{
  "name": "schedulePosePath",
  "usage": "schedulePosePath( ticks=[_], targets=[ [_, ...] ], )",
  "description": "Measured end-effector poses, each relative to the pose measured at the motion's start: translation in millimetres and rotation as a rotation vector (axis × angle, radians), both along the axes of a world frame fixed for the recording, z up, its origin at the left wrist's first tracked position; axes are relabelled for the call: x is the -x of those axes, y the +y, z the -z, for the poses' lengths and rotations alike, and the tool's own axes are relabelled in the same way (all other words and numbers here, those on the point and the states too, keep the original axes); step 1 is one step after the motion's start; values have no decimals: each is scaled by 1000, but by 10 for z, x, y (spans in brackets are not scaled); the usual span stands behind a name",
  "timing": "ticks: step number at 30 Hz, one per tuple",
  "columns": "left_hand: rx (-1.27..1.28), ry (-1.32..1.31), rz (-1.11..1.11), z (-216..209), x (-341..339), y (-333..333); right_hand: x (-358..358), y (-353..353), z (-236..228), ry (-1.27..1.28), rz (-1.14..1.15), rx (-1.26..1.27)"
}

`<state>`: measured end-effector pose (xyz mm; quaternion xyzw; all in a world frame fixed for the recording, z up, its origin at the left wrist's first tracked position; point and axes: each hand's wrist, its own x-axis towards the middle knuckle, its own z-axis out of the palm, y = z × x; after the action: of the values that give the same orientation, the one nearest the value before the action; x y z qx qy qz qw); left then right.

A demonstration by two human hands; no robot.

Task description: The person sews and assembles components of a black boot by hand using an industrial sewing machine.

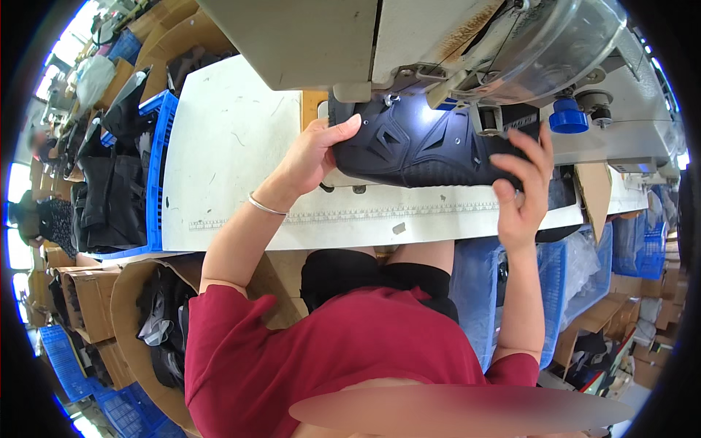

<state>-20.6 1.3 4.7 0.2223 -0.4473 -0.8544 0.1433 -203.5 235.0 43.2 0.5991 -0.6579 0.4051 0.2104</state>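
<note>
Black moulded panel (398, 164): where is it right now?

Under the head of the sewing machine (307, 44), lying crosswise, with a bright patch of light on its upper face.

And the left hand (318, 153)?

It grips the panel's end just left of the sewing machine's needle area. The thumb lies on the top face; the other fingers are mostly hidden.

What about the right hand (527, 186)?

It's at the panel's other end, just in front of the sewing machine, near its blue knob (568, 117). The fingers are spread and loosely bent, the thumb apart. I can't tell whether the fingertips press down.

Anything around them?

A white table (219, 146) extends left of the sewing machine, with a ruler strip (343, 215) in front of it. Well left of the machine, a blue crate (155, 197) holds black pieces (109, 197).
</note>
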Motion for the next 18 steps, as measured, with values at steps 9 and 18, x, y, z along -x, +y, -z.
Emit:
schedulePosePath(
  ticks=[9, 18],
  targets=[
    [-14, -7, 13, 135, -67, -31, 12, -79, -147, -140, -107, -64],
    [-78, 12, 1, 125, -51, 89, 288, -106, -171, -258, -175, -110]
  ],
)
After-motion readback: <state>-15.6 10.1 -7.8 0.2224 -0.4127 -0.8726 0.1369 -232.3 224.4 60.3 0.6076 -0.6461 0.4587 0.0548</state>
